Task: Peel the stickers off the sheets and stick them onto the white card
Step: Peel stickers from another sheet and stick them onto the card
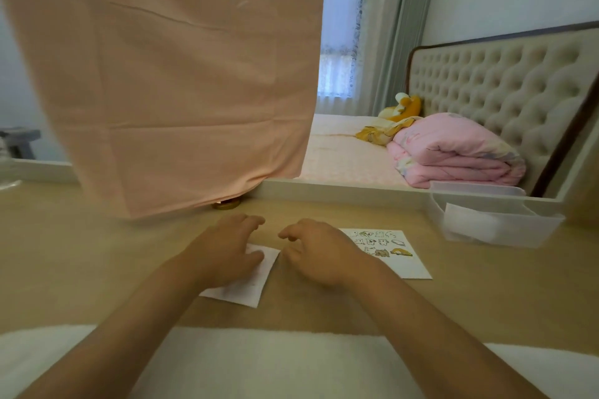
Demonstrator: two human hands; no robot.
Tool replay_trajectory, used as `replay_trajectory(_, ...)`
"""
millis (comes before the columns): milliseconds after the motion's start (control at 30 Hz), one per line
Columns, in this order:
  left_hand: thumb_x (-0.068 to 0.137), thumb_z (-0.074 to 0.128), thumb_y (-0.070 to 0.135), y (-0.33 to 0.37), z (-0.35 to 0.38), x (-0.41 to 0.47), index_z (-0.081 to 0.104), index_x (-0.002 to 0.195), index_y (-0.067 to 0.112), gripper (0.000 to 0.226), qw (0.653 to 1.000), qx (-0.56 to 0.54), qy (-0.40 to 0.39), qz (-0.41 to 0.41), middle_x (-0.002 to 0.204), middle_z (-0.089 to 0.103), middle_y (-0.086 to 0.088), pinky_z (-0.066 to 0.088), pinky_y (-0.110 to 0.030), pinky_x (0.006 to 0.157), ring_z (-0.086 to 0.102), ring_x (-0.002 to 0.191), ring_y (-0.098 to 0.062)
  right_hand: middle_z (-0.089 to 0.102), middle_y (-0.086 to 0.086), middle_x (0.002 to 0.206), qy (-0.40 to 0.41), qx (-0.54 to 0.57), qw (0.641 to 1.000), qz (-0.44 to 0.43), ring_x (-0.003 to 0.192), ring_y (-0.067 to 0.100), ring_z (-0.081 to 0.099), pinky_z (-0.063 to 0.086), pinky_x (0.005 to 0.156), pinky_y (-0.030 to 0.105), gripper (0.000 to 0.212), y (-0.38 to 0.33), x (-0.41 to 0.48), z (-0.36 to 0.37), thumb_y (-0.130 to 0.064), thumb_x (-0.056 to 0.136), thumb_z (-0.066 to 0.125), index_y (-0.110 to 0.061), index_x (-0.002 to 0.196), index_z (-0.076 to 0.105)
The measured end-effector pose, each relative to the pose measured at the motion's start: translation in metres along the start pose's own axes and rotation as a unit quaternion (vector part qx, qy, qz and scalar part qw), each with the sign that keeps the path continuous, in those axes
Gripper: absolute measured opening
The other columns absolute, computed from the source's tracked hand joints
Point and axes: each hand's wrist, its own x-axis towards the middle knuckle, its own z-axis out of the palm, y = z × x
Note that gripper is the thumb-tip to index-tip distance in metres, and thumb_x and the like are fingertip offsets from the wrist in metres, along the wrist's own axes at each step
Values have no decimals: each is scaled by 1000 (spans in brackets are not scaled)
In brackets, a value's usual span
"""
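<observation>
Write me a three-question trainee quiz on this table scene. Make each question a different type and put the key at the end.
1. True or false: the left hand rests on the plain white sheet.
2. Multiple choice: the sheet with cartoon stickers lies A) left of both hands, B) right of the right hand, C) under the left hand.
3. Fill in: seen from the person, the clear plastic box stands on the ___ side of the table.

Key: 1 true; 2 B; 3 right.
</observation>
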Motion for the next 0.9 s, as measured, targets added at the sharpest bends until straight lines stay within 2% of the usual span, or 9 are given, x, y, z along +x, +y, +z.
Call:
replay_trajectory(100,91,54,59,-15,0,-17,20,156,30,80,998,35,-55,-23,163,21,6,24,-37,119,21,148,-16,48,-6,149,-12,-16,1000,-14,135,20,45,40,110,41,50,-15,7,13,-43,98,52,-29,146,49)
replay_trajectory(200,88,53,68,-26,4,-29,16,158,30,88,996,26,-84,-16,164,18,7,22,-36,120,20,149,-14,28,-11,163,-48,-39,997,-39,149,17,27,23,121,41,59,-22,8,27,-47,98,50,-34,154,36)
replay_trajectory(300,87,55,68,-33,6,-33,23,156,33,84,998,5,-61,-6,162,24,11,24,-34,120,24,146,-11,35,-11,160,-48,-32,997,-46,148,14,30,21,122,37,57,-19,7,36,-46,98,52,-33,152,40)
replay_trajectory(433,83,64,65,-34,4,-31,34,150,40,77,999,-30,-38,2,154,38,15,32,-29,111,36,136,-7,56,-14,142,12,79,997,-22,131,8,48,37,113,32,45,-16,4,38,-43,96,58,-31,140,57)
replay_trajectory(567,78,73,56,-35,1,-31,42,143,45,73,998,-44,33,38,145,45,20,30,-20,100,41,128,-3,63,-15,119,54,206,976,39,110,3,57,43,95,24,39,-17,8,36,-43,97,59,-37,136,57)
replay_trajectory(667,75,76,53,-34,1,-30,44,142,44,75,993,-34,71,85,145,44,21,27,-19,103,39,131,-2,67,-2,92,86,311,945,61,85,7,61,50,80,31,30,-18,13,33,-31,94,65,-38,123,64)
replay_trajectory(733,74,75,54,-34,3,-30,39,146,43,81,990,-27,87,110,152,35,22,23,-23,112,30,139,-2,69,7,93,105,342,932,57,82,13,63,54,82,38,33,-19,13,30,-15,93,67,-41,113,65)
replay_trajectory(800,75,66,62,-33,5,-33,31,150,43,85,987,-48,104,114,157,26,23,21,-28,117,23,143,-2,70,4,89,129,366,920,51,78,15,63,55,77,38,42,-19,11,27,-3,90,65,-43,104,66)
replay_trajectory(900,78,57,63,-26,4,-36,35,147,43,74,977,-143,147,63,144,42,25,31,-28,109,37,131,-1,72,-1,87,152,406,900,47,73,19,62,56,73,44,39,-19,5,22,3,88,64,-34,99,66)
